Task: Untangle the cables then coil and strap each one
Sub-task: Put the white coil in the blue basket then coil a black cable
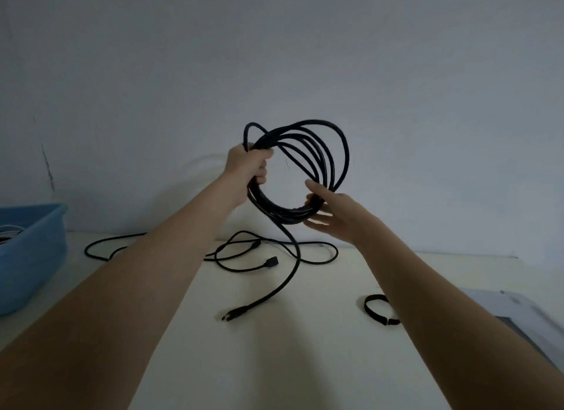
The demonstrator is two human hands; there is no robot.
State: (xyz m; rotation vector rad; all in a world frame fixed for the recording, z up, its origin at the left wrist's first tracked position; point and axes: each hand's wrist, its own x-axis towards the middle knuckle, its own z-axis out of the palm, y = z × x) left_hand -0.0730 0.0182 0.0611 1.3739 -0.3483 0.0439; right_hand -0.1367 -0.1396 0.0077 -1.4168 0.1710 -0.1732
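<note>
L hand (248,162) fisted on coil (332,153)

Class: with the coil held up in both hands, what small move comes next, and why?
Probably wind in the loose tail: the left hand grips the coil, the right hand cups its bottom, yet the plug lies on the table, strap unused.

Plain indoor workspace: bare white wall (427,73), pale table (305,348), blue bin (33,257).
</note>
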